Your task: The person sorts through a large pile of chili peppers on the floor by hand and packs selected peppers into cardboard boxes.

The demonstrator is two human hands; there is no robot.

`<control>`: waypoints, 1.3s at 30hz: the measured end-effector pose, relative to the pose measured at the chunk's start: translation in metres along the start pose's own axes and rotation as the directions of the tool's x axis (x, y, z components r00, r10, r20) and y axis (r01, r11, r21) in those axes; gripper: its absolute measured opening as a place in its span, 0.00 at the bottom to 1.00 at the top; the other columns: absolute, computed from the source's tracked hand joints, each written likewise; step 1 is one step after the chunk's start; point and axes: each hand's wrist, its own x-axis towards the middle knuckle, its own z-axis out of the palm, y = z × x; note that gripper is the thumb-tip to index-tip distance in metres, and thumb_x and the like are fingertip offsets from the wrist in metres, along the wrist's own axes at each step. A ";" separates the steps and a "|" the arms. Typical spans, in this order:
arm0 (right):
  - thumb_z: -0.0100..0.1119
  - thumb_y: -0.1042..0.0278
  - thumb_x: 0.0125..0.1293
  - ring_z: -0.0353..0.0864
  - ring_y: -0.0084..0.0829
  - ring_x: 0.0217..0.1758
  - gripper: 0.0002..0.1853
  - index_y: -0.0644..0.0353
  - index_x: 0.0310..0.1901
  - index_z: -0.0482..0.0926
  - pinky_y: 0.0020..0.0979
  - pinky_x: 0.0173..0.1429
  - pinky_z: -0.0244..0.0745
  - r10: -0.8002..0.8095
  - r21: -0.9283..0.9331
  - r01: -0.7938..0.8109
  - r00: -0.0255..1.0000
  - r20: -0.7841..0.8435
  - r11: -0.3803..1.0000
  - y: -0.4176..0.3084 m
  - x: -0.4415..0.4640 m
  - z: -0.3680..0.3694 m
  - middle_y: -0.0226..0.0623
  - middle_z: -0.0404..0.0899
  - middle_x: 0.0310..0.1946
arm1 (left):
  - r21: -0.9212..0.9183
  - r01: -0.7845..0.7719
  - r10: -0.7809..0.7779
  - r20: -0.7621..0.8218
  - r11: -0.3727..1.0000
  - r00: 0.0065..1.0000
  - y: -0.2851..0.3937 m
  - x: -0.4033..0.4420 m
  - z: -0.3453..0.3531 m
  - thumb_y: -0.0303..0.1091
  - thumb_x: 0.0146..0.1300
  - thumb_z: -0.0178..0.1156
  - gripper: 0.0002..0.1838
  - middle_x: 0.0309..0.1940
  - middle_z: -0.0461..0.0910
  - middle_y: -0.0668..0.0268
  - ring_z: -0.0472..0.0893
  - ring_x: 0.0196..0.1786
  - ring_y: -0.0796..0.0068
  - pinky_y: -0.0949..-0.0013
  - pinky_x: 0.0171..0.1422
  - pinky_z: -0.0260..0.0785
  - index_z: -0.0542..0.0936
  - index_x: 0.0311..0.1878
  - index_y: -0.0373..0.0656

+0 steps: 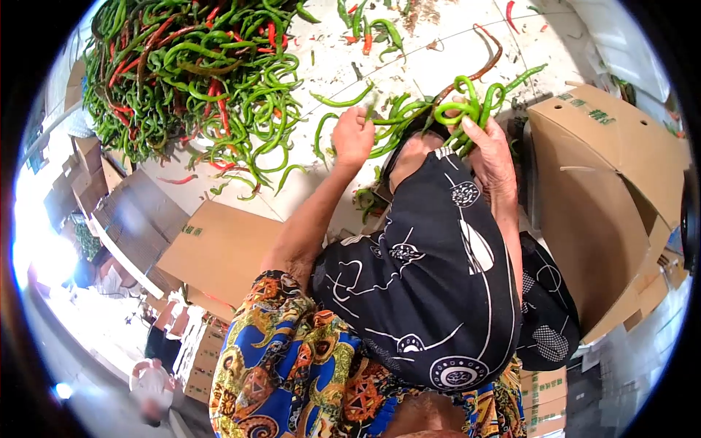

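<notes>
Now the right hand [492, 150] holds curly green peppers [486, 104], likely light, springy, snappable, best gripped mid-length; left fingers [359, 117] curl near a loose pepper [341, 103], grip unclear.

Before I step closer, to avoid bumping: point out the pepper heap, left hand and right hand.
Pepper heap [196, 82], head view: middle.
Left hand [352, 137], head view: middle.
Right hand [493, 155], head view: middle.

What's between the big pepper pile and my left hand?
The head view shows pale floor and loose green peppers between the pepper pile and left hand.
</notes>
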 end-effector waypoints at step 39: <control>0.63 0.72 0.61 0.80 0.26 0.31 0.13 0.65 0.45 0.75 0.25 0.33 0.76 0.066 -0.014 -0.075 0.938 -0.342 0.997 0.043 0.011 -0.059 0.38 0.81 0.37 | -0.339 -0.017 0.045 0.076 0.941 0.996 0.043 -0.016 -0.046 0.28 0.58 0.64 0.10 0.28 0.78 0.66 0.77 0.32 0.80 0.75 0.37 0.70 0.74 0.38 0.37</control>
